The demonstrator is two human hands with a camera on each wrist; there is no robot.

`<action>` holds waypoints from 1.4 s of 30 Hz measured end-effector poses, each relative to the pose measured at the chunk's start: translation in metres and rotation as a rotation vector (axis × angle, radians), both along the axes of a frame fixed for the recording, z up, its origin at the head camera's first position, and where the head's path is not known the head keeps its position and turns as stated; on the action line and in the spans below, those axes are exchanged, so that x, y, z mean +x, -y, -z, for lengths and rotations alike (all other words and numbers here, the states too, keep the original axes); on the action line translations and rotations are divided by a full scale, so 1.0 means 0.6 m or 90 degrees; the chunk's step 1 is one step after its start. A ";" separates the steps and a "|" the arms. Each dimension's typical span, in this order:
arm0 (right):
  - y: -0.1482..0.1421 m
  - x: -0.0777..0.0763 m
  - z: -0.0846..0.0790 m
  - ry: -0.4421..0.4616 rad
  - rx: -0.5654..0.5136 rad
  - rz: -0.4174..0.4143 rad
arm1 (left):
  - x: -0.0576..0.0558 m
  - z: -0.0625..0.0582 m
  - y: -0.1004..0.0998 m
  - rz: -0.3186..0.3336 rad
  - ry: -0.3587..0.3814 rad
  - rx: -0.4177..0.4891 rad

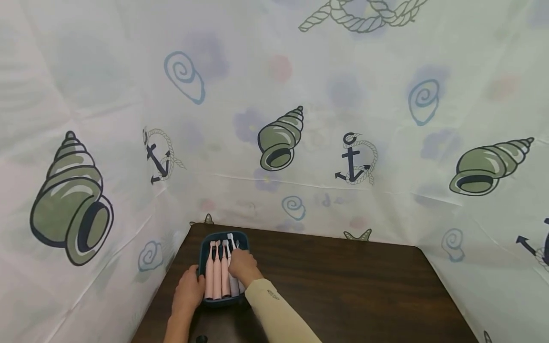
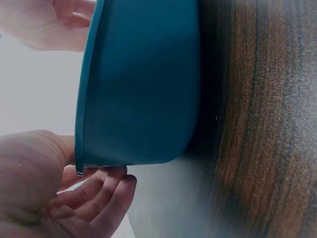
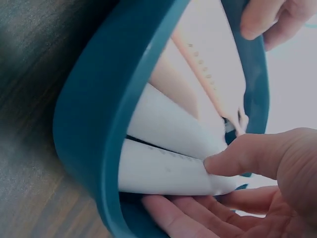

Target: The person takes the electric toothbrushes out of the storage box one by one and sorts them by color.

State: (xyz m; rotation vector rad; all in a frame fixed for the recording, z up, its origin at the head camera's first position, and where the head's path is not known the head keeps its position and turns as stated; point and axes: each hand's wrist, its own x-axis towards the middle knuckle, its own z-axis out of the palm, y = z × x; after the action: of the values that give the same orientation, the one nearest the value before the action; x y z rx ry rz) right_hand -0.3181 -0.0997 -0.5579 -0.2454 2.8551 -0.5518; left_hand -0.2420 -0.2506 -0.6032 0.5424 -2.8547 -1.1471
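Note:
A deep teal-blue plastic bin stands at the left part of the dark table, with several electric toothbrushes lying side by side in it. The pink toothbrushes fill its left side, and white ones lie along its right. My left hand grips the bin's left rim, thumb over the edge and fingers against the outer wall. Reaching into the right side, my right hand pinches the outermost white toothbrush between thumb and fingers. Its lower end still lies inside the bin.
The dark wood-grain table stretches away to the right of the bin. A small black round object sits near the bottom edge of the head view. Pale curtains printed with shells and anchors hang behind the table and at both sides.

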 end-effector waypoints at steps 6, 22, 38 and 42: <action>-0.010 0.007 -0.020 -0.012 -0.041 0.014 | -0.003 0.000 0.002 -0.007 0.022 0.008; -0.052 -0.003 -0.047 -0.028 -0.207 0.023 | -0.014 0.007 0.009 0.005 0.024 0.003; -0.132 -0.059 -0.079 -0.112 -0.425 0.112 | -0.013 0.018 0.018 0.019 0.034 0.001; -0.147 -0.070 -0.065 -0.132 -0.436 0.138 | -0.016 0.018 0.017 0.021 0.041 0.004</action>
State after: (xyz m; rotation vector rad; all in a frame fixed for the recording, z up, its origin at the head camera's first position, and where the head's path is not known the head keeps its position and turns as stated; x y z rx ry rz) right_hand -0.3599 -0.0116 -0.5192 -0.1012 2.7850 -1.6253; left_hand -0.2515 -0.2608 -0.6141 0.5449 -2.9266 -1.1649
